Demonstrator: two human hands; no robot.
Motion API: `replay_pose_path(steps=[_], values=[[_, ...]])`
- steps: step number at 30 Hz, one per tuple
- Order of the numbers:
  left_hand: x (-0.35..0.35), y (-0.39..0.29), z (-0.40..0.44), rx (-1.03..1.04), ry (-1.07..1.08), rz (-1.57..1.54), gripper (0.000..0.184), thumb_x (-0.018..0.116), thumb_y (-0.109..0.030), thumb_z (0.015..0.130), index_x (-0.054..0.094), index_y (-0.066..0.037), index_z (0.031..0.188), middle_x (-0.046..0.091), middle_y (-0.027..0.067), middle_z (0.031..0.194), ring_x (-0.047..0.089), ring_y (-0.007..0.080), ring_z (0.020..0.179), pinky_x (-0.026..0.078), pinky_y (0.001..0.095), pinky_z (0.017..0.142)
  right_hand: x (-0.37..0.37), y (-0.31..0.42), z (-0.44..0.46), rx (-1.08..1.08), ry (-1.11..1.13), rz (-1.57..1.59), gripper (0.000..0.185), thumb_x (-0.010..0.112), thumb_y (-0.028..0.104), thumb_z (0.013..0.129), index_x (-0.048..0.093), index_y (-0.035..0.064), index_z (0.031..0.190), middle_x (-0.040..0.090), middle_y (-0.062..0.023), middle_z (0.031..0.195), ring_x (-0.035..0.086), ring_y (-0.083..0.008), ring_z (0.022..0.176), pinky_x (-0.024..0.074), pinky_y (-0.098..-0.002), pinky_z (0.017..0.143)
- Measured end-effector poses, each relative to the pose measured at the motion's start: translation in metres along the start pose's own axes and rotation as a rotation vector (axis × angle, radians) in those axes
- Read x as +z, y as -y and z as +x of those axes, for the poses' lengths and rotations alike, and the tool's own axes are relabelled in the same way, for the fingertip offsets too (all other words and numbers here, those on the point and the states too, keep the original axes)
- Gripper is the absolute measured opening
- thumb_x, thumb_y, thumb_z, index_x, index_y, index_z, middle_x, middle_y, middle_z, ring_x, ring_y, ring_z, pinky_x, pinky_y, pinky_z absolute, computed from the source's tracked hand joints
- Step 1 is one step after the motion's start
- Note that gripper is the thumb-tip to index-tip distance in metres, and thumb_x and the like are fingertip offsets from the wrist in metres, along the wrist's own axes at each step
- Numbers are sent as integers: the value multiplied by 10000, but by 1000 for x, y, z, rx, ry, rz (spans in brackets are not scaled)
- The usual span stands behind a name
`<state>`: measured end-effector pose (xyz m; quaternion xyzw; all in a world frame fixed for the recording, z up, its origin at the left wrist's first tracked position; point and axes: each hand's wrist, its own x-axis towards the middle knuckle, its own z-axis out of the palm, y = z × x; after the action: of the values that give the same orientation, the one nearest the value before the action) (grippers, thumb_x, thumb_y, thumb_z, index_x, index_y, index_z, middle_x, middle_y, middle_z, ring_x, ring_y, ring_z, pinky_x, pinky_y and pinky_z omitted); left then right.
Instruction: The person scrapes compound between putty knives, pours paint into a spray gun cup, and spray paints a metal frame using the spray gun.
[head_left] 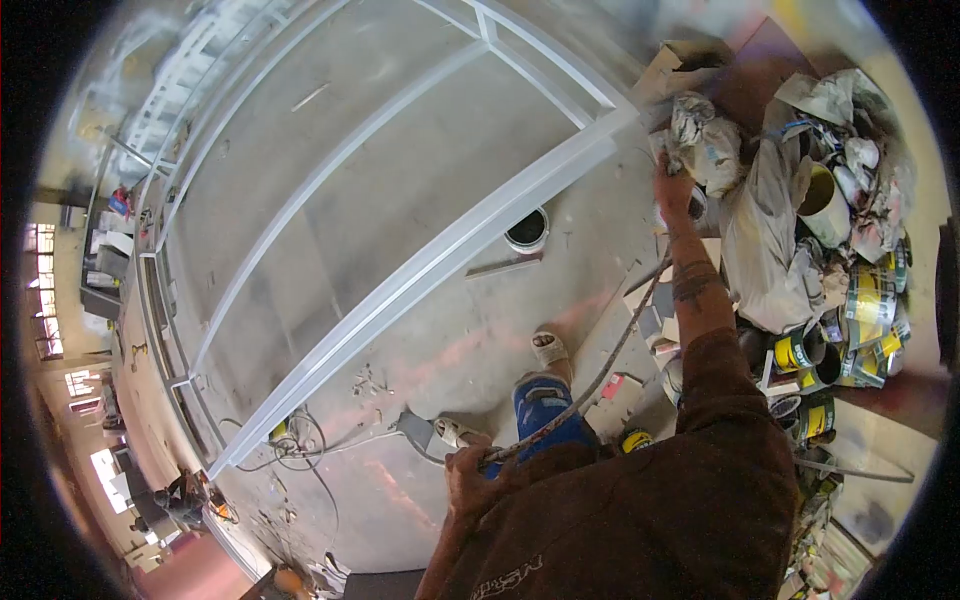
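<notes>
My left hand [466, 478] is closed around a hose [602, 375] at waist height. The hose curves up to my right hand [674, 188], which is stretched forward with its fingers closed. It grips what looks like a spray gun [663, 150], mostly hidden by the fingers and blending into the clutter behind. A long pale-grey metal frame [400, 268] stands to the left of my right hand, its near beam ending close to that hand. Under this beam sits an open can [527, 231] with dark contents.
Plastic bags [768, 240], paint tins [868, 303] and cardboard [680, 68] are heaped at the right. A cable coil [300, 440] lies near the frame's lower end. A flat strip [503, 267] lies beside the can. Windows [42, 290] line the far left.
</notes>
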<state>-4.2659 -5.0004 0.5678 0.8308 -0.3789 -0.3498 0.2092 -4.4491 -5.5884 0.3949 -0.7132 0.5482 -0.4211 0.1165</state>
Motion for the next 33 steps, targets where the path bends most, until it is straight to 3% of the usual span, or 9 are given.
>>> replay_pose_path(steps=[2, 5, 9, 11, 14, 17, 21, 29, 33], values=[[2, 0, 2, 27, -69, -7, 352, 793, -304, 670, 700, -63, 908, 696, 107, 813, 669, 284, 761, 466, 403, 792, 4, -6, 22, 357, 98, -121, 552, 594, 453, 896, 620, -41, 1142, 640, -304, 1067, 605, -472, 1014, 484, -491, 882], [-4, -5, 3, -51, -95, 13, 335, 792, -284, 668, 701, -65, 904, 695, 111, 803, 672, 274, 748, 480, 386, 752, 11, 0, 30, 219, -71, 42, 581, 632, 478, 866, 628, -60, 1085, 659, -277, 1032, 607, -471, 1002, 495, -468, 836], [-22, -15, -2, -33, -218, -83, 270, 781, -233, 655, 701, -63, 848, 686, 110, 746, 674, 267, 721, 490, 368, 714, 17, 20, 8, 285, 130, -77, 591, 638, 485, 861, 629, -59, 1091, 652, -271, 1064, 591, -448, 1056, 481, -457, 872], [-36, -16, -9, -29, -303, -152, 198, 766, -192, 628, 695, -67, 763, 678, 105, 698, 675, 265, 709, 490, 360, 712, 27, 42, -22, -63, -104, 7, 489, 610, 426, 901, 685, -58, 898, 679, -270, 842, 666, -424, 847, 520, -462, 751], [-43, 25, -26, 73, -427, 28, 270, 794, -190, 600, 576, -37, 646, 565, 92, 595, 559, 248, 547, 425, 342, 541, 41, 63, -68, 85, 153, 242, 513, 634, 456, 885, 682, -45, 785, 675, -227, 726, 676, -394, 746, 508, -438, 667], [-63, 48, -54, -19, -475, 89, 208, 745, -130, 575, 564, -37, 618, 567, 109, 588, 546, 266, 536, 427, 361, 554, 40, 116, -115, 226, 331, 39, 512, 648, 457, 880, 671, -47, 792, 672, -214, 714, 677, -338, 709, 493, -419, 639], [-89, 79, -95, -106, -575, 112, 168, 703, -105, 561, 555, -39, 606, 559, 105, 573, 540, 278, 531, 415, 376, 544, 46, 191, -178, 242, 416, 235, 460, 647, 398, 902, 669, -54, 814, 683, -209, 748, 671, -259, 702, 501, -390, 656], [-140, 160, -190, -244, -792, 129, 177, 681, -85, 561, 507, -56, 576, 511, 88, 547, 515, 281, 547, 404, 378, 589, 97, 312, -308, 159, 573, 392, 435, 653, 349, 904, 655, -60, 1053, 704, -207, 967, 686, -322, 886, 505, -394, 775], [-163, 204, -240, -363, -902, 139, 174, 665, -80, 568, 492, -69, 568, 495, 74, 554, 495, 278, 546, 382, 367, 611, 109, 392, -370, 229, 753, 297, 480, 618, 408, 915, 670, -56, 1026, 698, -206, 866, 667, -305, 834, 487, -406, 753]])
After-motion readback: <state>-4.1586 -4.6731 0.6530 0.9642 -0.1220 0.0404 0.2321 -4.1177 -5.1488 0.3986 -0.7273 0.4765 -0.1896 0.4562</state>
